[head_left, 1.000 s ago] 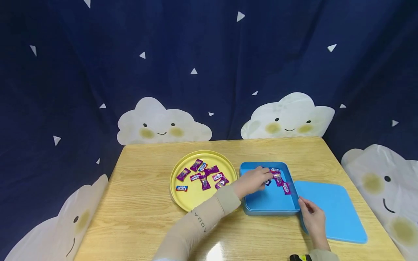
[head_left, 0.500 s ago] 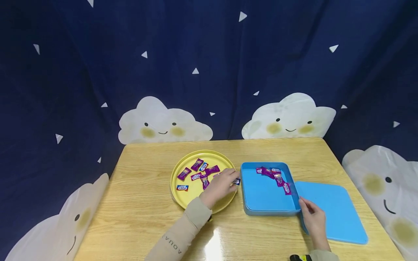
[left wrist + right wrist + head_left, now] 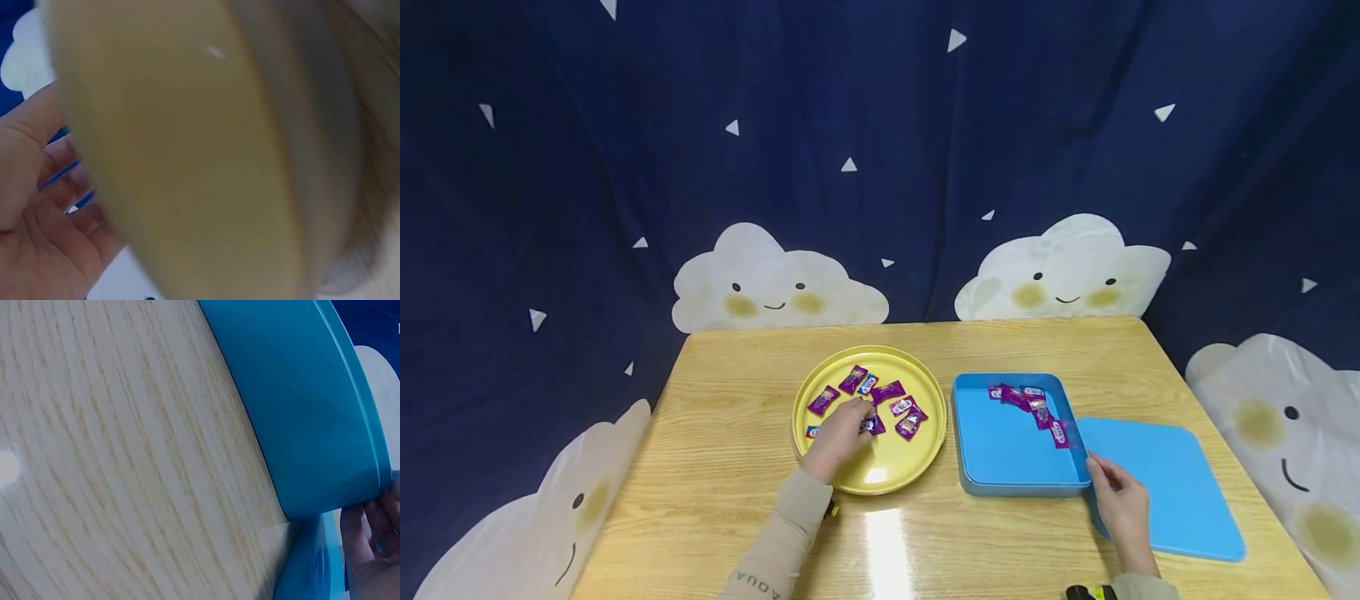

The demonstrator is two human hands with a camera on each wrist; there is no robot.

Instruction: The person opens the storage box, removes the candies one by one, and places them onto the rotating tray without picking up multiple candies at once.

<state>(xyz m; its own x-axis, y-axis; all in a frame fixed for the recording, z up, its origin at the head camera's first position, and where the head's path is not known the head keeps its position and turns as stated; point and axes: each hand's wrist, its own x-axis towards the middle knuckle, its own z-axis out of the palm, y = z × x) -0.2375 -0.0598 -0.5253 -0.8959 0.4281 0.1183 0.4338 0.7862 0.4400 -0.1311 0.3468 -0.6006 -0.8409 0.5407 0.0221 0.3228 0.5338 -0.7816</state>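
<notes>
My left hand (image 3: 842,429) reaches over the yellow round tray (image 3: 887,479), pinching a dark blue wrapped candy (image 3: 867,426) at its fingertips, right by a purple one. Several purple, pink and blue wrapped candies (image 3: 910,425) lie spread on that tray. In the left wrist view, the blurred tray side (image 3: 187,156) hides the fingertips. My right hand (image 3: 1122,500) grips the near right corner of the square blue box (image 3: 1022,490); the right wrist view shows fingers (image 3: 359,534) at its rim. More candies (image 3: 1037,408) lie inside toward the back right.
A flat blue lid (image 3: 1180,492) lies to the right of the box, partly behind the right hand. The wooden table (image 3: 737,400) ends at a dark blue curtain (image 3: 820,108) with cloud prints.
My left hand has moved left from inside the box to over the yellow tray, carrying the dark blue candy. The right hand stays at the box corner.
</notes>
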